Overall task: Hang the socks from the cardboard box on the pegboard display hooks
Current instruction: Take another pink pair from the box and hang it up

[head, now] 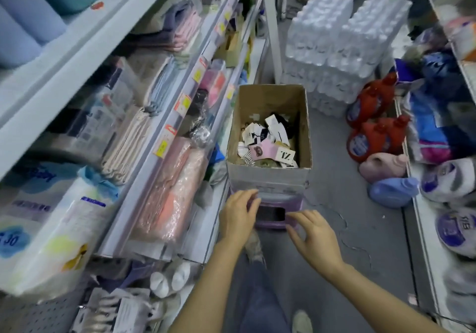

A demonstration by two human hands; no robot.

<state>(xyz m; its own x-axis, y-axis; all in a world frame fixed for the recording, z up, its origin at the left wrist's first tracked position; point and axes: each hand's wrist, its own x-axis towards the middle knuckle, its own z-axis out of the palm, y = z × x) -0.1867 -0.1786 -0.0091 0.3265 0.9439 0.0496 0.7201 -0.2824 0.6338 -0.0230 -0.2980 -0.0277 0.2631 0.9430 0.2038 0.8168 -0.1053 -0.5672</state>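
An open cardboard box (270, 175) stands on a purple plastic stool (273, 223) in the aisle. Several packaged socks (268, 143) with white card labels lie in its bottom, one pair pink. My left hand (238, 215) rests with relaxed fingers on the stool's left edge, just below the box. My right hand (313, 237) hovers at the stool's right front corner, fingers loosely curled, holding nothing. A dark phone (270, 214) lies on the stool between my hands. The grey pegboard (38, 312) with hanging white sock packs (116, 309) shows at the lower left.
Shelves of towels and tissue packs (128, 131) line the left. Stacked water-bottle cases (342, 46) stand behind the box. Red, pink and blue detergent jugs (376, 139) sit on the floor at right by another shelf. My legs and shoes fill the aisle floor below.
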